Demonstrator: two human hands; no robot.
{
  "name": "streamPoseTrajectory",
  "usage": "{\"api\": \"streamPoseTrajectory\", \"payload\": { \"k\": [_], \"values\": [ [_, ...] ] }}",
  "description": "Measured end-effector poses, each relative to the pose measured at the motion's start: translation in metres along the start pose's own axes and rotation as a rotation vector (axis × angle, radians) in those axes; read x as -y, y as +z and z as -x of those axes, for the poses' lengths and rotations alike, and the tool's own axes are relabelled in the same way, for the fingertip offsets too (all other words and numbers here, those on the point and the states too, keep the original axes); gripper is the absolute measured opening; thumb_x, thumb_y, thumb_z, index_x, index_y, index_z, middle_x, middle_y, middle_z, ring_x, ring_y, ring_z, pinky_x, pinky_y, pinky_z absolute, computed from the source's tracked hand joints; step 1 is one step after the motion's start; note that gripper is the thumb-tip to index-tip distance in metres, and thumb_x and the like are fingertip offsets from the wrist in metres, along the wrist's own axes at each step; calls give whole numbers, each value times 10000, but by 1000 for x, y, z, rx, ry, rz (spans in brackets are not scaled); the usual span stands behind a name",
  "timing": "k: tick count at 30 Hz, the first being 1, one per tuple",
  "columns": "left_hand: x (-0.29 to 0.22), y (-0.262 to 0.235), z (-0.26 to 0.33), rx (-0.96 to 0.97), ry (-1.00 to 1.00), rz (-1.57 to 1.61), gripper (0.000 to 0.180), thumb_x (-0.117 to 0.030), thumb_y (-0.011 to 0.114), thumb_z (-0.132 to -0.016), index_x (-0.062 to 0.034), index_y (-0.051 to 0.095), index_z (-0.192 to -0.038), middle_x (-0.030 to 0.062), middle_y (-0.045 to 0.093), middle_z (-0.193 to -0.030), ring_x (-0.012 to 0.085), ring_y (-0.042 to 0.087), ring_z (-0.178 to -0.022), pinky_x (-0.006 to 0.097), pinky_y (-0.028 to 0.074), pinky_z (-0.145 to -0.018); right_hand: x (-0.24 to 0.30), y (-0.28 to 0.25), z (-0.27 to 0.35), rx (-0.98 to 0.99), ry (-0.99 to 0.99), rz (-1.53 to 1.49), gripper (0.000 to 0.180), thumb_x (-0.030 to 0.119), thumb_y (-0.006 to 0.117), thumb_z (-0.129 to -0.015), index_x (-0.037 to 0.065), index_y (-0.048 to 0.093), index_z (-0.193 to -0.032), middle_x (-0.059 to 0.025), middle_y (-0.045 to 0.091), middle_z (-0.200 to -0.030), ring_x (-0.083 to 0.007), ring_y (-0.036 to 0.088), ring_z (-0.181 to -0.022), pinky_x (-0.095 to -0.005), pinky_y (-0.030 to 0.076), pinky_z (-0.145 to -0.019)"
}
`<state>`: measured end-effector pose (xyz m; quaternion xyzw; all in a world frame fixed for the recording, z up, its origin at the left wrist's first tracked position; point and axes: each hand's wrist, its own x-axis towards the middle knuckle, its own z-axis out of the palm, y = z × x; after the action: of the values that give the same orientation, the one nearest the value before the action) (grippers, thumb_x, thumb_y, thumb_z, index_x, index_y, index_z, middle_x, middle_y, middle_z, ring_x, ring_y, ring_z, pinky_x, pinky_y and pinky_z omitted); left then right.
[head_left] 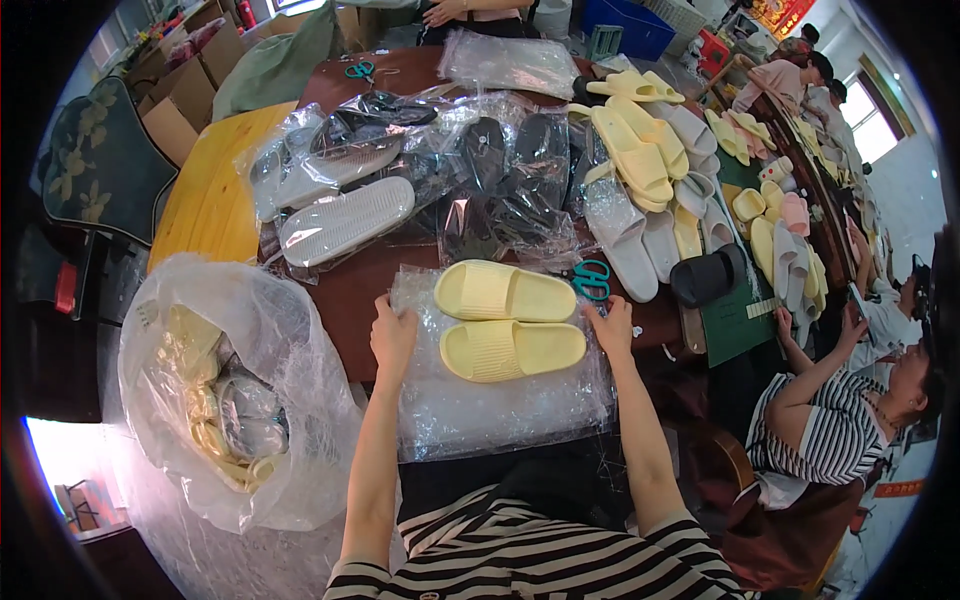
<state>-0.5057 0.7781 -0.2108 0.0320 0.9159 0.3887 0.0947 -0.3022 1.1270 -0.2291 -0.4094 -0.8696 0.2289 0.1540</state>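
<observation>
A pair of pale yellow slippers [512,292] lies side by side on a stack of clear plastic bags [490,425] at the table's near edge, toes to the left. My left hand [393,338] is closed on the left edge of the top bag. At the opposite edge, my right hand [612,330] pinches the plastic beside the slippers' heels; its fingertips are partly hidden. Just beyond that hand lie teal-handled scissors [592,280]. Neither hand touches the slippers.
Bagged grey slippers [348,220] and bagged black slippers [505,150] cover the table's far part. Loose slippers [630,150] are heaped at right. A large plastic sack [310,400] stands at left. A co-worker in a striped top [825,430] sits at right.
</observation>
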Motion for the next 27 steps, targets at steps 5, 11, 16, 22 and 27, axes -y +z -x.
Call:
{"api": "streamPoseTrajectory", "payload": {
  "k": [5,11,16,22,27],
  "values": [
    [3,10,4,-63,76,-33,462,-150,602,-877,-37,457,-1301,266,695,-934,460,674,-877,538,517,-775,17,9,-10,129,147,37,611,321,820,-753,2,537,-1191,-262,672,-1076,-443,654,-1011,-506,516,-869],
    [5,19,2,-113,117,-5,456,-102,605,-897,-50,445,-1321,251,692,-967,448,671,-878,542,508,-753,21,18,-13,58,73,-97,359,205,791,-754,-7,642,-1002,-221,700,-891,-402,687,-888,-470,519,-781],
    [-16,36,-10,-75,125,36,471,-86,591,-905,-56,422,-1344,258,673,-1020,440,664,-900,535,504,-765,9,20,-35,-13,79,-117,255,172,744,-805,33,675,-1008,-186,714,-927,-383,688,-910,-473,525,-793],
    [-24,45,-31,-212,282,-2,545,-59,600,-885,-48,392,-1388,262,633,-1024,435,632,-944,516,497,-796,-2,23,-55,-18,60,-138,259,184,744,-813,28,652,-997,-183,700,-879,-386,680,-876,-479,516,-778],
    [-22,31,-30,-85,161,44,696,-34,646,-833,-32,354,-1465,272,593,-1107,423,602,-1006,484,489,-862,16,16,-49,35,63,-115,441,174,751,-817,29,555,-1185,-216,656,-1073,-404,629,-1018,-483,496,-865]
  ]
}}
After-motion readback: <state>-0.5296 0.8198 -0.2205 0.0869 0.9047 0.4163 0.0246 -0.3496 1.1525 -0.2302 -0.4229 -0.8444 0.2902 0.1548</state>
